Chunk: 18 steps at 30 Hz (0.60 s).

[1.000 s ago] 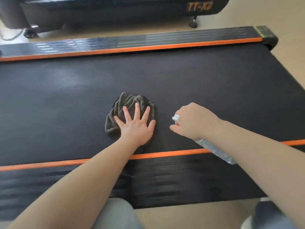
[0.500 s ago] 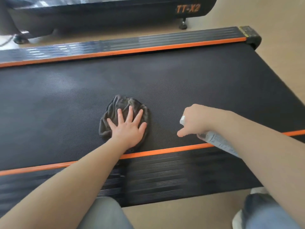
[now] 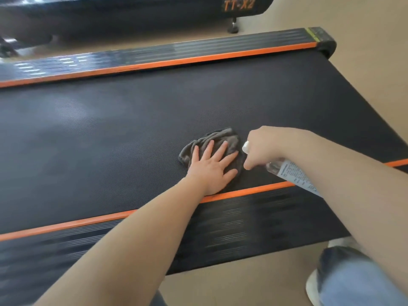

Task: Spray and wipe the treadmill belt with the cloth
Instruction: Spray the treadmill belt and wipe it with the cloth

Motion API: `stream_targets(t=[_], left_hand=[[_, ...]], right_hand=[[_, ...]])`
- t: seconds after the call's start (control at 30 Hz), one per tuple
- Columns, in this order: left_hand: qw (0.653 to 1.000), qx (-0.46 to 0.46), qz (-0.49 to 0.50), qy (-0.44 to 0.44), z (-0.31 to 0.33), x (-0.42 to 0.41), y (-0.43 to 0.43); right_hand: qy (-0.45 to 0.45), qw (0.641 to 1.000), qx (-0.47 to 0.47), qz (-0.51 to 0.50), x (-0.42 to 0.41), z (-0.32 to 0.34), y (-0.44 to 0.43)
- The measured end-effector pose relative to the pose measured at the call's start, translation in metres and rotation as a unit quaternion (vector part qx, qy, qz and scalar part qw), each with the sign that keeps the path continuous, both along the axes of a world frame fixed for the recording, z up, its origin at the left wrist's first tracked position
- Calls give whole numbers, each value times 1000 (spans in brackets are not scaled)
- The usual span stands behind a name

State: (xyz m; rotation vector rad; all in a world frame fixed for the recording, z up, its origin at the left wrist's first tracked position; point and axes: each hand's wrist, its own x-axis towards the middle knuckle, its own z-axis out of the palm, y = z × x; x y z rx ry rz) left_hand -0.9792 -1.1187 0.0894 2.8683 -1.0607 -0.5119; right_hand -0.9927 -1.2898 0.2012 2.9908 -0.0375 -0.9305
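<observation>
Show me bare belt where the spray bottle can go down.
The belt lies bare left of the cloth and beyond it, up to the far orange strip. Crowded by the near orange strip: left hand on cloth, right hand gripping spray bottle.

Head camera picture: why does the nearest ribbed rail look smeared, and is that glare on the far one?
Head view: motion blur streaks the near rail; left hand and cloth look sharper; yes, pale glare patches on the far rail.

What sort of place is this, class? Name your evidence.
Probably a gym or fitness room: a treadmill belt with an orange-trimmed side rail lies in front, and a second machine marked TT-X2 stands just beyond it.
</observation>
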Motion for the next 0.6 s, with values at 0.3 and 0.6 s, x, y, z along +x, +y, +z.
stream_targets(t=[0.3,0.6], left_hand=[[955,31,293,19,4,74,84],[991,-61,-99,-70,-18,64,63]], right_hand=[[-85,994,58,-33,19,-17,42],[-116,991,36,-48,60,-39,88]])
